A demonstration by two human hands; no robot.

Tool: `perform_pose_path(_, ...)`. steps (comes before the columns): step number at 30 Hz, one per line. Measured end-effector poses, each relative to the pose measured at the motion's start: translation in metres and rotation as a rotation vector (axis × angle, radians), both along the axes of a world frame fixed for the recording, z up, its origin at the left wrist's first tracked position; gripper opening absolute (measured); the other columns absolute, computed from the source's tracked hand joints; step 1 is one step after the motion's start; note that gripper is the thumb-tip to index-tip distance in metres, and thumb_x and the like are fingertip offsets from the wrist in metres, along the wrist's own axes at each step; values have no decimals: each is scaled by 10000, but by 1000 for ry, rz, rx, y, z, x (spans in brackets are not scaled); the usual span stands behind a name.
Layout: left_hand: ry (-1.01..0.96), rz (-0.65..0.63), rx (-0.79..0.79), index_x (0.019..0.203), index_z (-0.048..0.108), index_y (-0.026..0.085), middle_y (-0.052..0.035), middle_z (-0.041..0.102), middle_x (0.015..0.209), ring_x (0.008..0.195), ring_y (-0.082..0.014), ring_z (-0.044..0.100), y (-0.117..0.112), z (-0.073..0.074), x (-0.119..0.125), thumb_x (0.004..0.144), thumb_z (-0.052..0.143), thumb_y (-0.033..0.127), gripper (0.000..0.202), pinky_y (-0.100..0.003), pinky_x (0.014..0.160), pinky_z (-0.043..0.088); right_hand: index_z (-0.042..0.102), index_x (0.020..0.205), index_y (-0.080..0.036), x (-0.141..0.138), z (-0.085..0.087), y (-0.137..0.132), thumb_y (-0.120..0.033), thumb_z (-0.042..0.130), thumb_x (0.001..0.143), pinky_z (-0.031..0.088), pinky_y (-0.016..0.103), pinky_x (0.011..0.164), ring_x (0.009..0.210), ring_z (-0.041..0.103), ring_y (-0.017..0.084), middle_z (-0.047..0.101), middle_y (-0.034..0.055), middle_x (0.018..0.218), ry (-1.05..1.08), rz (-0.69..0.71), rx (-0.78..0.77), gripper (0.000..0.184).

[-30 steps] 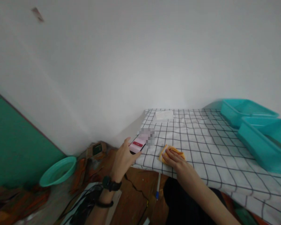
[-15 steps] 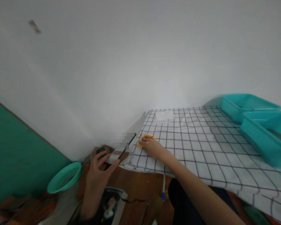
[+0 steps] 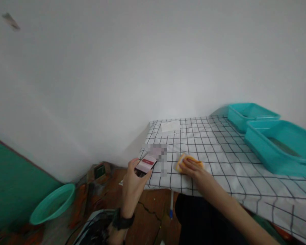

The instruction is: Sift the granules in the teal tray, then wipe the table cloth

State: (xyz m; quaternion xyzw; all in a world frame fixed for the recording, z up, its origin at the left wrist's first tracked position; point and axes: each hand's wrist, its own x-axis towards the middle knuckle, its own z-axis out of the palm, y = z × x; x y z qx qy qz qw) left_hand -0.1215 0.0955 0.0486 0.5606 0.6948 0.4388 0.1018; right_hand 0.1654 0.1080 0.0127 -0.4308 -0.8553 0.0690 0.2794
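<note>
Left hand (image 3: 134, 180): fingers curled round phone (image 3: 146, 164), screen up, held just off near-left corner of tabletop (image 3: 219, 153). Watch (image 3: 123, 222) on left wrist.
Right hand (image 3: 193, 168): rests on orange cloth (image 3: 180, 165), near front edge of tabletop, just right of phone. Fingers seem flat and close together on cloth; view blurred.
Two teal bins (image 3: 270, 143) at far right. White paper (image 3: 170, 126) at back-left. Teal basin (image 3: 52, 204) on floor.
</note>
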Motion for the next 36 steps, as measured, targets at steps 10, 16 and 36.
perform_pose_path(10,428,-11,32,1440,375,1,-302,543,1399,1348,-408,506,16,-9,20,915,528,362,655,-557,1107,414,658,1322,-190,131,-1,39,51,329,803,425,493,1135,1356,523,267,637,123,1376,-82,-437,90,660)
perform_pose_path(16,698,-270,311,1458,403,50,-229,428,1551,1487,-287,347,27,-22,63,994,374,260,510,-460,1188,375,600,1354,-155,1,31,57,-5,353,914,426,454,1118,1391,469,245,581,165,1425,-106,-207,-14,527)
perform_pose_path(36,764,-546,56,1510,412,114,-108,400,1585,1505,-252,305,42,-28,79,1008,290,391,586,-479,1233,266,608,1343,-143,125,7,16,26,327,879,439,506,1105,1362,501,292,616,173,1380,-52,-672,61,568)
